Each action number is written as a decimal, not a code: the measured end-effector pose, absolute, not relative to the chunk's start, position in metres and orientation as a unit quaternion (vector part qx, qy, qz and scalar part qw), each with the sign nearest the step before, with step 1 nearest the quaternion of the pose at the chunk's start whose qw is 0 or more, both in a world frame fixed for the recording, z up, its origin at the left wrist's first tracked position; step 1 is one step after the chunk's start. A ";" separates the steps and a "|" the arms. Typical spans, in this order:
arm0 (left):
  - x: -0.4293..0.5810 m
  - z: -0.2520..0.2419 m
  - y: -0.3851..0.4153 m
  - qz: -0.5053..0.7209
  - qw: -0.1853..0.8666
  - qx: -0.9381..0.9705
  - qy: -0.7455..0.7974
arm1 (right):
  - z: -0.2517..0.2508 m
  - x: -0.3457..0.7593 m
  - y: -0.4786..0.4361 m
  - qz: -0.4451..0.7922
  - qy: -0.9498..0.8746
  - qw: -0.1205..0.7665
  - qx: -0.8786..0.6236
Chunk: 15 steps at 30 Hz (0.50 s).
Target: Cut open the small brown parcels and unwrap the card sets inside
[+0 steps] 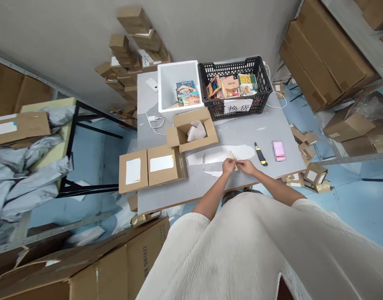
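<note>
A thin pale-yellow strip (231,154) stands between my two hands over the near part of the grey table (206,183). My left hand (229,165) pinches it from the left side. From the right, the closed fingers of my right hand (246,166) meet it close to my left fingertips. Its exact kind is too small to make out. White paper (216,154) lies flat just beyond my hands. To the right of them rests a black and yellow utility knife (260,154), and past it a pink item (279,151), blurred out.
An opened cardboard box (212,127) has crumpled paper inside. Labelled boxes (141,170) sit at the table's left edge. Behind stand a white foam bin (163,89) and a black crate (206,109), both containing colourful packs. Cartons crowd the floor and shelves.
</note>
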<state>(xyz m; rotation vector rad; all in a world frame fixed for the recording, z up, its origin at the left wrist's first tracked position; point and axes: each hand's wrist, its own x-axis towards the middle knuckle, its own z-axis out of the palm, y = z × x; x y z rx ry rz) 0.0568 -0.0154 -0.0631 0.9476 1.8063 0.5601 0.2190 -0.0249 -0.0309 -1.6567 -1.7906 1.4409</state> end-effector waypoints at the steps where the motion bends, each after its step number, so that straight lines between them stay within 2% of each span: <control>1: 0.052 -0.064 -0.017 0.220 0.476 0.396 0.754 | -0.033 0.218 -0.027 0.520 -0.625 0.151 -0.563; 4: 0.040 -0.066 -0.022 0.215 0.462 0.401 0.761 | -0.041 0.218 -0.028 0.530 -0.604 0.147 -0.577; 8: 0.036 -0.064 -0.025 0.293 0.527 0.329 0.727 | -0.048 0.226 -0.023 0.493 -0.539 0.159 -0.664; 15: 0.044 -0.058 -0.020 0.355 0.584 0.273 0.677 | -0.044 0.236 -0.015 0.561 -0.463 0.196 -0.658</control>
